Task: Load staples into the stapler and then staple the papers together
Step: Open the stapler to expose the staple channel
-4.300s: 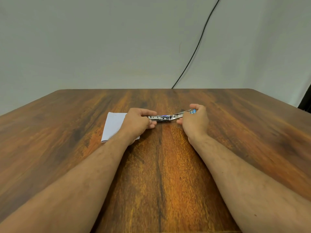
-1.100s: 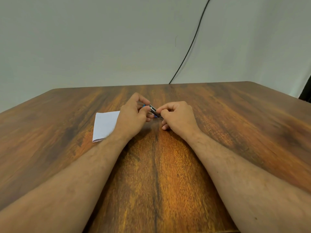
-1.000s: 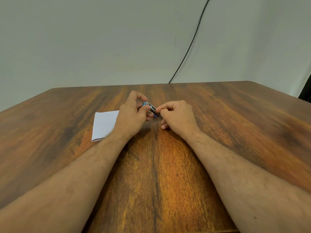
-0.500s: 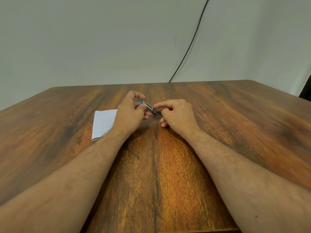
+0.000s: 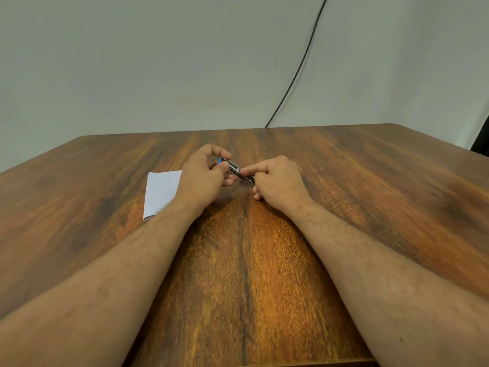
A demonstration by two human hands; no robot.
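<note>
Both hands pinch the stapler [image 5: 236, 169]: left hand [image 5: 205, 176] far end, right hand [image 5: 277, 181] near end; staples may jam if misaligned.

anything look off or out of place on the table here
Nothing stands out. Both hands, left hand and right hand, hold the small stapler above the wooden table; the white papers lie flat beside the left wrist.

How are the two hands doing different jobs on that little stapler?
The left hand wraps the stapler at its blue end, thumb and fingers curled round it; the right hand reaches its forefinger to the metal end, other fingers tucked in. The left hand hides part of the paper; the right hand is over bare table. Both meet on the stapler.
</note>
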